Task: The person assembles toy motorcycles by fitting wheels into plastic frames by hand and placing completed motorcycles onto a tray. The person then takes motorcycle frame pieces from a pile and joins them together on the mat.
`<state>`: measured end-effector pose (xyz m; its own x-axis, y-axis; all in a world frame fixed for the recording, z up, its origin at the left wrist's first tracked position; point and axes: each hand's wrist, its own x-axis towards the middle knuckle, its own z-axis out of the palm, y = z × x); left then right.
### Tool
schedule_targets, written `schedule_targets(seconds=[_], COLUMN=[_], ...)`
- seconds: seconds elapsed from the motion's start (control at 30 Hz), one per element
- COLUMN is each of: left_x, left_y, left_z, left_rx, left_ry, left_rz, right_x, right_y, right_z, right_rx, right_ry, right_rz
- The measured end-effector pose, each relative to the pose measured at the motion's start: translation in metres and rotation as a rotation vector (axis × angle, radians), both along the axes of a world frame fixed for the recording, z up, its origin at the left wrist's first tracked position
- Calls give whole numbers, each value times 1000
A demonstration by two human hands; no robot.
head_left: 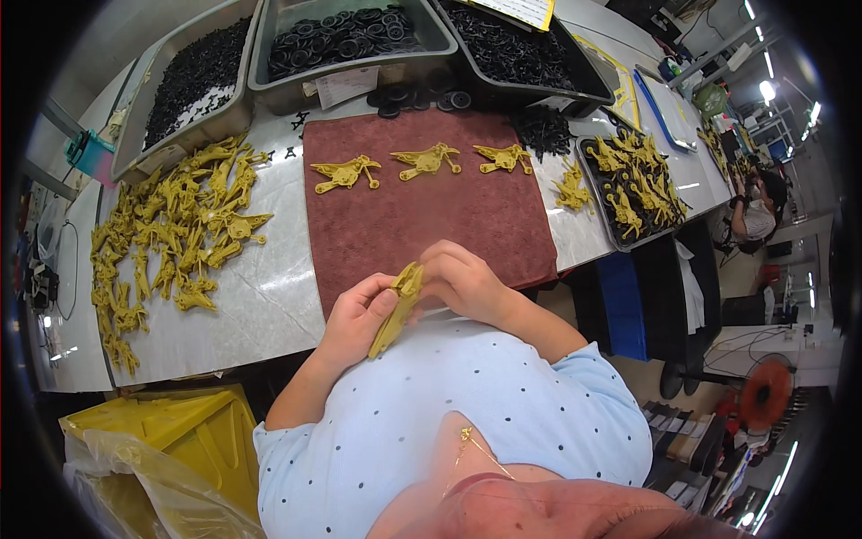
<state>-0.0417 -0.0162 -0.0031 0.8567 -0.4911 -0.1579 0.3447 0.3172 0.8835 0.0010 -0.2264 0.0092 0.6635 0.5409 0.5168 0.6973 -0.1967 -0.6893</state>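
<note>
Close to my body, above the near edge of the cloth, I hold a yellow plastic part [392, 325], slim and tilted, shaped like a toy motorbike body. My left hand [359, 314] grips it with the thumb laid along its side. At its upper end the fingers of my right hand [456, 280] are closed; whether they also pinch a small piece is hidden. Three similar yellow parts, a left one [346, 173], a middle one [426, 162] and a right one [503, 159], lie in a row across the dark red cloth [422, 216].
A heap of yellow parts [171, 234] covers the table's left side. Grey bins of black pieces [350, 85] and a black bin [530, 85] line the back. To the right, a black tray [620, 241] holds yellow-and-black pieces. A yellow crate [180, 440] stands below left.
</note>
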Motion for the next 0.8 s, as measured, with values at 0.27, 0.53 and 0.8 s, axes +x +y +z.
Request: schedule_targets(seconds=[0.27,0.53,0.8], left_x=[8,41,78], left_y=[0,40,28], left_z=[-5,-12,-16], left_rx=[16,100,1234], left_ry=[78,106,-834], left_rz=[8,99,132], right_x=[-7,12,39], right_y=[-8,-73,-209], right_z=[1,11,-57], right_rx=[-4,-48,-214], right_ry=[-88,-192,1], right_rz=[-44,-658,-1510])
